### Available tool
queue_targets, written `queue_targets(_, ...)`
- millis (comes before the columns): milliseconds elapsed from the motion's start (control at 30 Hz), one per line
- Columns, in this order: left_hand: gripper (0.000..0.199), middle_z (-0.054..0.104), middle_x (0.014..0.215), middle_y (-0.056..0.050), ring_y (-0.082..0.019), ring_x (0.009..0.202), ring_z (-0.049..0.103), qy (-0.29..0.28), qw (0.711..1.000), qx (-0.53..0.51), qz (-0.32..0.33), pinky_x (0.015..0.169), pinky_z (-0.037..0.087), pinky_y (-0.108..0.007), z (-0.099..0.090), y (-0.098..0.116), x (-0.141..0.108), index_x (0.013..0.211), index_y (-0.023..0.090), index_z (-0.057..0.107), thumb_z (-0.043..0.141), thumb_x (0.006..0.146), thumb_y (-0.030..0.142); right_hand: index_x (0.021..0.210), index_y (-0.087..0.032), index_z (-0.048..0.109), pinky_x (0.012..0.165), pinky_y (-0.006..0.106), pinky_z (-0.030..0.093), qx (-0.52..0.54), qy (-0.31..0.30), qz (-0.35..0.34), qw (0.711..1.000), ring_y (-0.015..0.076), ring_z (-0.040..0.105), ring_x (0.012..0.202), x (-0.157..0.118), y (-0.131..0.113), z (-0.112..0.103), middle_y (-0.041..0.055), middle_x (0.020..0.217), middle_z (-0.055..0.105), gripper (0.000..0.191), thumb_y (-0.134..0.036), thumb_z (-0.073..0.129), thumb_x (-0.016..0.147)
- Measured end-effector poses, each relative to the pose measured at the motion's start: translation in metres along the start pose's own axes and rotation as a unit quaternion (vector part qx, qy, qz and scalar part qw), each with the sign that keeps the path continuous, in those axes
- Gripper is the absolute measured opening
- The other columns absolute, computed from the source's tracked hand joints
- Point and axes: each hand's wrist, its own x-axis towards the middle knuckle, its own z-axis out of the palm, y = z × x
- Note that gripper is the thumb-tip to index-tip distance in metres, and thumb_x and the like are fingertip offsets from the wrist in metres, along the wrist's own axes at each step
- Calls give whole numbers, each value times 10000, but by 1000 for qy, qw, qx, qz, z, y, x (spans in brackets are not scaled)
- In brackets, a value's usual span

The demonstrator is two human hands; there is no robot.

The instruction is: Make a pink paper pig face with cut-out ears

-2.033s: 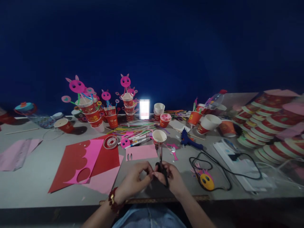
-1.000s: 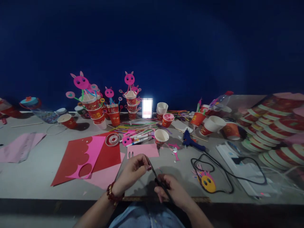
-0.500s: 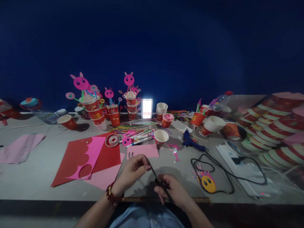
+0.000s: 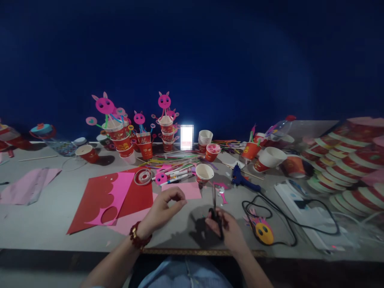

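Head view: scissors (blades forward) lie within right grip.

A pair of scissors with slim metal blades and black looped handles rests in the grip of the person's right hand above the grey bench, its tips aimed away from the body and its blades close together in a narrow, slightly blurred line.

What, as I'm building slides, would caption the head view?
Right hand holding scissors, left hand nearby, decorated cups behind.
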Motion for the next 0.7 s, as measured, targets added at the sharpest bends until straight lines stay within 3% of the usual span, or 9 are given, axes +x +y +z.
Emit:
queue_targets(167, 101, 701, 852, -28, -183, 803, 629, -63, 984, 163, -30, 732, 445, -260, 10, -12, -5, 878, 192, 679, 596, 905, 243, 855, -233, 655, 681, 343, 513, -213, 79, -15, 974, 241, 660, 684, 9, 10, -26, 38, 738, 713, 270, -445, 723, 702)
queue_targets(267, 146, 730, 868, -32, -205, 824, 664, -111, 940, 319, -37, 738, 446, -274, 27, -23, -9, 882, 205, 702, 565, 889, 153, 912, -248, 676, 670, 338, 502, -299, 80, -18, 951, 243, 652, 674, 10, 19, -29, 37, 732, 725, 271, -413, 698, 697)
queue_targets(367, 139, 728, 863, -71, -252, 833, 674, -115, 903, 411, -41, 753, 447, -322, 37, -28, -10, 891, 193, 705, 566, 904, 183, 955, -244, 670, 714, 352, 508, -312, 63, -18, 948, 257, 678, 742, 11, 27, -26, 61, 832, 754, 282, -414, 660, 731)
queue_targets(500, 164, 701, 939, -126, -306, 889, 662, -100, 889, 445, -47, 780, 453, -380, 37, -30, -8, 1009, 157, 674, 628, 893, 263, 984, -241, 666, 748, 370, 509, -321, 73, -24, 944, 279, 699, 794, 12, 29, -23, 70, 851, 767, 298, -418, 652, 745)
queue_targets(600, 168, 655, 1018, -129, -296, 915, 640, -90, 869, 485, -38, 791, 459, -391, 35, -27, -5, 1037, 163, 658, 611, 909, 259, 951, -241, 661, 736, 362, 522, -299, 69, -23, 952, 267, 709, 776, 13, 27, -24, 75, 870, 777, 272, -434, 656, 759)
queue_targets(700, 165, 628, 1027, -92, -260, 940, 608, -122, 860, 496, 12, 806, 463, -369, 42, -23, -4, 1068, 207, 655, 562, 931, 207, 950, -236, 646, 720, 355, 541, -252, 71, -24, 965, 259, 722, 774, 14, 29, -26, 84, 891, 780, 298, -486, 645, 789)
